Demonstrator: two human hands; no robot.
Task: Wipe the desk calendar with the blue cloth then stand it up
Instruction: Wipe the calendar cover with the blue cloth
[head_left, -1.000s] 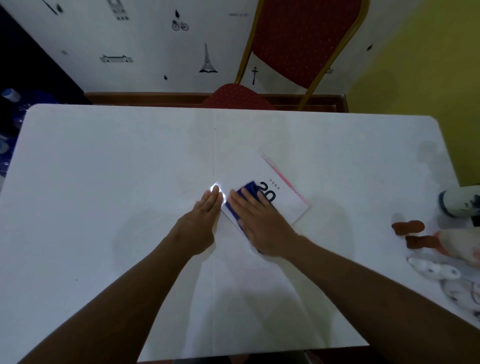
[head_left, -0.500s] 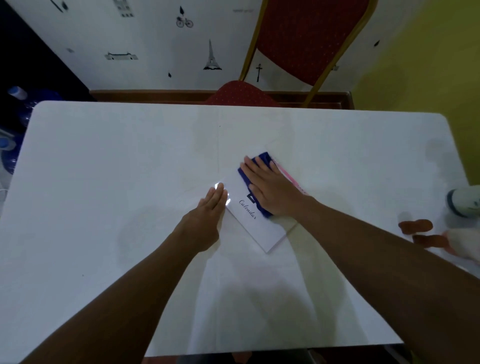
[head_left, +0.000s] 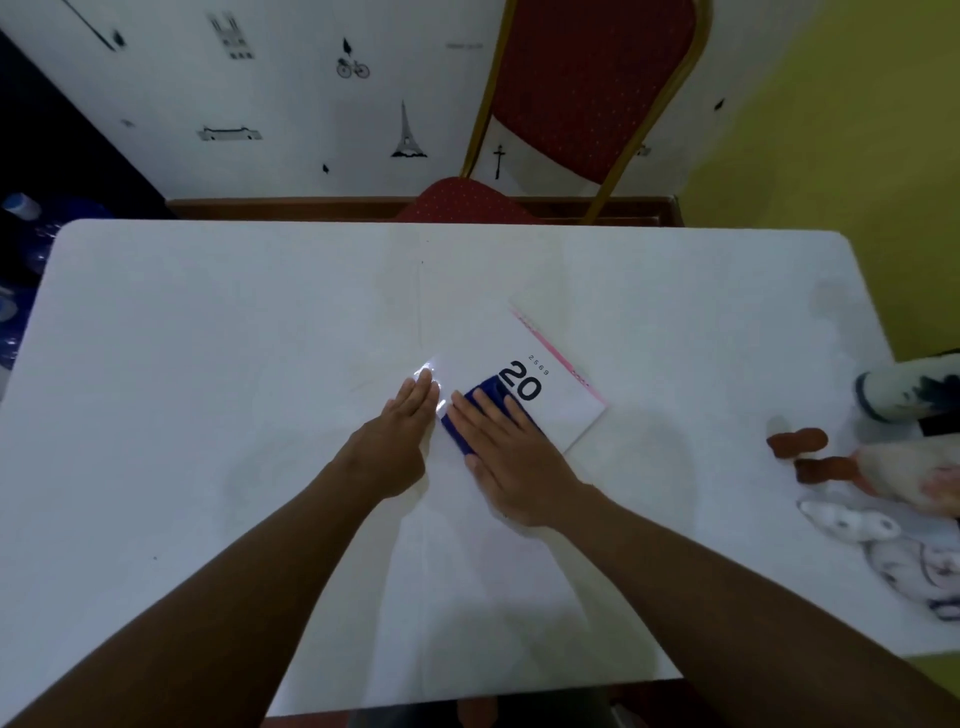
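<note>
White desk (head_left: 208, 389) centre: one flat white spiral-bound desk calendar (head_left: 550, 395), right hand (head_left: 511, 457) flat, pressing one blue cloth (head_left: 470, 415); left hand (head_left: 397, 436) flat, empty beside.

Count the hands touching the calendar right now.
2. Left hand rests flat at the calendar's left edge; right hand presses the blue cloth onto its near part.

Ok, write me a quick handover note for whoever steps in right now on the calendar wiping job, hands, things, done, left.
Left hand: flat, open, steadying the desk calendar's near-left corner.
Right hand: flat, open, pressing the blue cloth onto the calendar.
Desk calendar: lying flat on the white table, pink binding edge away from the person, "20" showing.
Done: wiping is under way on the near part.
Left: finish wiping, lift the cloth off, stand the calendar up.
</note>
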